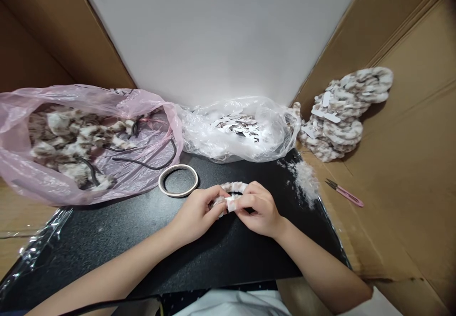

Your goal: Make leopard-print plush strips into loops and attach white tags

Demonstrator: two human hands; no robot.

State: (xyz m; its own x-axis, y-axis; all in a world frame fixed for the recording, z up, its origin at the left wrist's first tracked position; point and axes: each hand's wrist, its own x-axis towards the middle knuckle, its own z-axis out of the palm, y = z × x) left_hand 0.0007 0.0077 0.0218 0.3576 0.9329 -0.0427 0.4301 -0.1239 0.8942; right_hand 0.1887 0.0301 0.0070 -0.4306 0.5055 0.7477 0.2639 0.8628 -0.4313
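A small loop of brown-and-white fluffy fabric, like a furry hair tie (pixel 233 186), is between my two hands above the black table. My left hand (pixel 195 214) is closed, thumb and fingers pinching the loop's near left side. Closed as well, my right hand (pixel 259 209) grips its right side. A small white tag or piece of tape (pixel 231 205) lies across the near side of the loop, under my right fingertips. Part of the loop is hidden behind my fingers. Left of it, a roll of tape (pixel 178 181) lies flat on the table.
A pink plastic bag (pixel 149 100) holds furry pieces and dark cords. Beside it, a clear bag (pixel 203 145) contains many small white tags. Finished-looking furry loops (pixel 338 116) with tags are piled on cardboard at right, near pink-handled thread snips (pixel 345 193) and white fluff (pixel 304 178).
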